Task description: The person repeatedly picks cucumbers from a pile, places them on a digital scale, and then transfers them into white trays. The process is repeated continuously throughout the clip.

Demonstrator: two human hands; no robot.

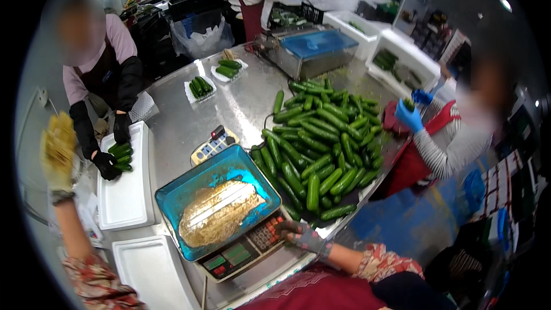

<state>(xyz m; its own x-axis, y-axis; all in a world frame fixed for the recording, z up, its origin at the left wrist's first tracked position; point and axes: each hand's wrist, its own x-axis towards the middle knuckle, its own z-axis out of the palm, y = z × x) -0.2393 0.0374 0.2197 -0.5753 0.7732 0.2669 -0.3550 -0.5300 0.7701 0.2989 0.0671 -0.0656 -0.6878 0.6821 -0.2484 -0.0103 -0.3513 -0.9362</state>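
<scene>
My left hand (58, 152), in a yellow glove, is raised at the far left with its fingers stretched upward and holds nothing I can see. My right hand (305, 239) wears a grey glove; its extended fingers reach the keypad (268, 233) of a digital scale. On top of that scale sits a blue tray (167, 194), its middle worn to a pale brown patch. Just beyond the right hand, a large heap of green cucumbers (321, 143) covers the right side of the metal table (172, 132).
Across on the left, a black-gloved co-worker (109, 51) handles cucumbers in a white foam box (123, 204). Nearer stands another white box (152, 278). At right, a blue-gloved person (453, 132) holds a cucumber. Two packed trays (200, 89), a second scale (313, 51) and a power strip (215, 146) occupy the table.
</scene>
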